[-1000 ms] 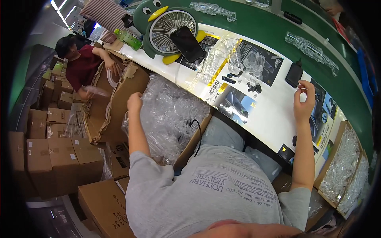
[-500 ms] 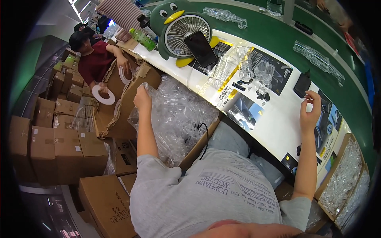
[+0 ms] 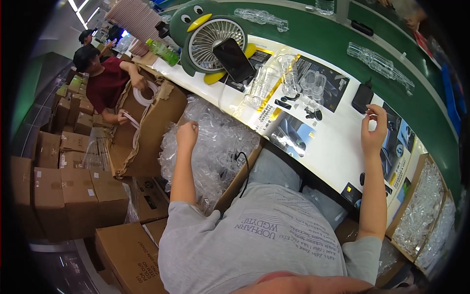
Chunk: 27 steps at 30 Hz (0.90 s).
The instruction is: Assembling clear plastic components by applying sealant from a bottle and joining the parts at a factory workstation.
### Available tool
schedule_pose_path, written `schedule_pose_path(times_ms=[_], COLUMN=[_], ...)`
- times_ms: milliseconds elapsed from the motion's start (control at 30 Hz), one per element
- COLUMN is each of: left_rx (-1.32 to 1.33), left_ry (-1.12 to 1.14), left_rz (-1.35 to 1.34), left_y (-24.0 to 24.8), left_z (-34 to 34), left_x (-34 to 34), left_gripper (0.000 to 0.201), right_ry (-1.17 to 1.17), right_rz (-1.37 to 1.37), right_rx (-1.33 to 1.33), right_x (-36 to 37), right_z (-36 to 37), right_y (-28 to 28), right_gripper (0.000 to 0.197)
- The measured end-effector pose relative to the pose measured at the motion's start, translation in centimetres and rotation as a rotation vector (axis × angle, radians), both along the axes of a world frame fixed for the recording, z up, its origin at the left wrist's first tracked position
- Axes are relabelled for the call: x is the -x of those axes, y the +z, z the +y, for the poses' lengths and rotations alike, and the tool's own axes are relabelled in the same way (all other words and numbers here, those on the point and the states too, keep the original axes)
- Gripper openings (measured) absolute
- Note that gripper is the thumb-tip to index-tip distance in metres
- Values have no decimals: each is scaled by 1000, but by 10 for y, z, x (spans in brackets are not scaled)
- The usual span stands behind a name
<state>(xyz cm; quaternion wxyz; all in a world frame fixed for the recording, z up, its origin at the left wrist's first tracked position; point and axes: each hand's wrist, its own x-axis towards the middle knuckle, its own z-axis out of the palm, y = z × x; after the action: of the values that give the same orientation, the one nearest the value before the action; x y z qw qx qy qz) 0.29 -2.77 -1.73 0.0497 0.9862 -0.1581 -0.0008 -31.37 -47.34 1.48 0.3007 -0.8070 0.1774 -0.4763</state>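
My left hand [image 3: 187, 136] is closed over a large carton of clear plastic pieces [image 3: 215, 142], loosely heaped and partly in film. Whether anything is pinched in its fingers cannot be made out against the clear heap. Above the white tabletop [image 3: 323, 157], my right hand [image 3: 374, 126] is loosely curled, thumb and fingers apart, holding nothing visible. Its fingertips are close to a small black device [image 3: 362, 99]. Several clear plastic tubes and cups [image 3: 289, 73] stand on the printed sheets at the middle of the table.
A penguin-shaped fan [image 3: 215, 44] with a black phone [image 3: 233, 60] leaning on it stands at the back. Beyond lies a green surface with clear tubular parts [image 3: 379, 66]. Stacked cartons [image 3: 63, 196] fill the left, where a co-worker [image 3: 105, 81] handles white rings. An open box [image 3: 421, 220] sits at right.
My left hand has come down and inward over the heap, away from the carton's far left edge. My right hand stays near the black device. The co-worker's lower hand has turned its ring.
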Motion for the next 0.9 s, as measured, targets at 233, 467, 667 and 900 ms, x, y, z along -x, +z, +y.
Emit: schedule_pose_path(times_ms=[233, 467, 667, 900], left_rx=[-145, -194, -517, -396], left_ry=[-346, -579, -464, -387], left_rz=[225, 123, -34, -131], left_y=[-10, -39, -22, -29], left_z=[-35, -24, -11, 9], left_x=[28, 42, 45, 0], left_gripper=[24, 29, 38, 20], right_ry=[-12, 2, -12, -9], right_rz=[6, 0, 14, -16], right_rx=[10, 27, 32, 36], right_x=[1, 0, 3, -2], right_z=[-1, 1, -2, 3], right_y=[2, 4, 0, 6], right_gripper=[29, 30, 29, 29])
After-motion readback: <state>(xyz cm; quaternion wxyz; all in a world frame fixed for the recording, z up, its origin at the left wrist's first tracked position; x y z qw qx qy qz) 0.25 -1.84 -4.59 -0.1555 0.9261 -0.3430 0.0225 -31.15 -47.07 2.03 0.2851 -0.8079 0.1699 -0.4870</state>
